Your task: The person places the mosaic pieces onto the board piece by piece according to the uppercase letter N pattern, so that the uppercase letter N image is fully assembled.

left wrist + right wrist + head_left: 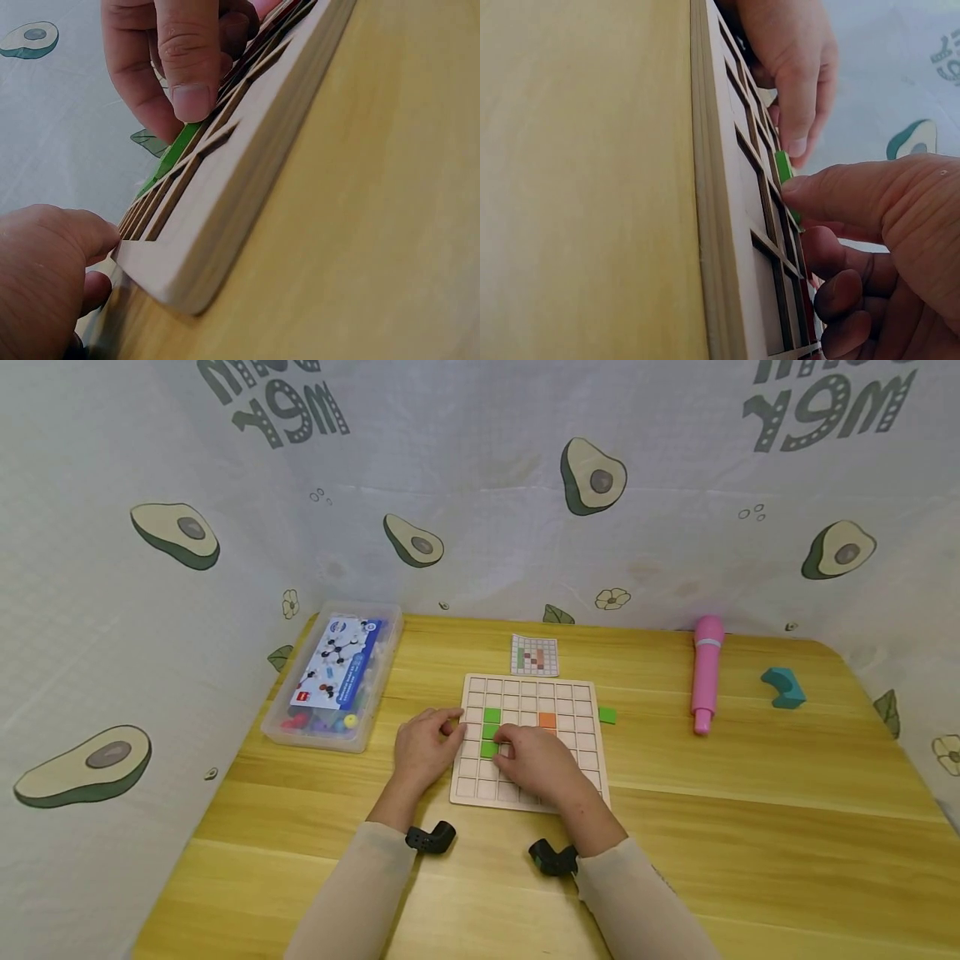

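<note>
A square wooden grid board (pixel 468 785) lies on the table with green tiles (pixel 491 716) in a column on its left side. My right hand (pixel 540 762) pinches the lowest green tile (pixel 488 749) at its cell; in the right wrist view the thumb (pixel 817 191) presses against its edge. My left hand (pixel 427 745) holds the board's left edge between thumb and curled fingers, partly hidden in the left wrist view. Orange tiles (pixel 547 720) sit right of centre, partly covered by the right hand. Dark red pieces (pixel 807 292) show below that hand in the right wrist view.
A small printed pattern card (pixel 535 657) lies behind the board. One loose green tile (pixel 607 717) is beside its right edge. A lidded clear box (pixel 360 727) stands at left. Farther right are a pink microphone-shaped object (pixel 706 677) and a teal curved block (pixel 784 688).
</note>
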A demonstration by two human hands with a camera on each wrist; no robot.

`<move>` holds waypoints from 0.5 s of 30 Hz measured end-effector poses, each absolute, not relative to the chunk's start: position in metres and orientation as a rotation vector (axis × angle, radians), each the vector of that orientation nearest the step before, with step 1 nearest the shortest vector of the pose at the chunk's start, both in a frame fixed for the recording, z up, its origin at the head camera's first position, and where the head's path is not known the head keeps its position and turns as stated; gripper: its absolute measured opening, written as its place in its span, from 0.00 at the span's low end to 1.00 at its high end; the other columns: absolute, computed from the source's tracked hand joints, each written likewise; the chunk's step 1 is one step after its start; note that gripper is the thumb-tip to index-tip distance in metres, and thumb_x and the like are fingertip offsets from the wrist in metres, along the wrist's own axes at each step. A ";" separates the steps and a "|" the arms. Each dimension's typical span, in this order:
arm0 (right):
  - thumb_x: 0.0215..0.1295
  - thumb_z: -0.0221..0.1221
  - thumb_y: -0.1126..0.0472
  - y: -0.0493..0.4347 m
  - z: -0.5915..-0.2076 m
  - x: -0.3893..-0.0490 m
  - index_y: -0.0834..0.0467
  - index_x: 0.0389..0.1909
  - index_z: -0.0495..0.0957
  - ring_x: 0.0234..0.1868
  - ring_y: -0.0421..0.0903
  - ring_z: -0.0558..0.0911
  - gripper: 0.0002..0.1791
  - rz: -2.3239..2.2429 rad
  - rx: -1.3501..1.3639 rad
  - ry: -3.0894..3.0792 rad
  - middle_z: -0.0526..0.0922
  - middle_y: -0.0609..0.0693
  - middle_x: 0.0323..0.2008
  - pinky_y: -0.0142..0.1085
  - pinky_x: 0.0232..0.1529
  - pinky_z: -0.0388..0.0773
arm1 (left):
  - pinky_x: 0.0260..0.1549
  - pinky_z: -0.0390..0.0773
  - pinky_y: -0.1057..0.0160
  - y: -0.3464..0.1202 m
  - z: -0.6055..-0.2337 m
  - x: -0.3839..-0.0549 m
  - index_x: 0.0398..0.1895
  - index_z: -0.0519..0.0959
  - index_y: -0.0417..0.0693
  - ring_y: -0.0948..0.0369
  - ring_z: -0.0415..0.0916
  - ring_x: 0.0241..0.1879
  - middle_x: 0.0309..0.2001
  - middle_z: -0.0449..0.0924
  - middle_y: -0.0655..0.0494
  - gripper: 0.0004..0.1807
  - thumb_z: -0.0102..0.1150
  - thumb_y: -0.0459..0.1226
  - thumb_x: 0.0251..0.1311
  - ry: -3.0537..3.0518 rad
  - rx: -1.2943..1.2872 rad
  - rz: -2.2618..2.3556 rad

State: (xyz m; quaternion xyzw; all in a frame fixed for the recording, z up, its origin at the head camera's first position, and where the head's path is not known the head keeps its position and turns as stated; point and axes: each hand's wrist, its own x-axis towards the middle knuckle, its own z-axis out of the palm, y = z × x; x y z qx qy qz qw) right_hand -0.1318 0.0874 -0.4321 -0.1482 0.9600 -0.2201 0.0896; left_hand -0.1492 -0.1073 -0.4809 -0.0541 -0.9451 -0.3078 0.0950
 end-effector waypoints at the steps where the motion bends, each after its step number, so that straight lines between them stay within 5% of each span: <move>1: 0.66 0.65 0.55 0.088 -0.432 -0.132 0.52 0.49 0.85 0.25 0.40 0.73 0.12 -0.655 -0.441 2.856 0.77 0.42 0.23 0.36 0.30 0.70 | 0.41 0.72 0.56 -0.107 -0.481 -0.149 0.55 0.87 0.58 0.61 0.77 0.31 0.32 0.82 0.61 0.16 0.62 0.49 0.68 -2.802 -0.161 -0.912; 15: 0.68 0.64 0.54 0.101 -0.432 -0.137 0.52 0.50 0.84 0.24 0.42 0.73 0.13 -0.807 -0.353 2.802 0.77 0.45 0.24 0.36 0.27 0.69 | 0.39 0.71 0.58 -0.107 -0.480 -0.150 0.55 0.87 0.58 0.61 0.76 0.31 0.32 0.81 0.61 0.17 0.62 0.49 0.68 -2.809 -0.151 -0.912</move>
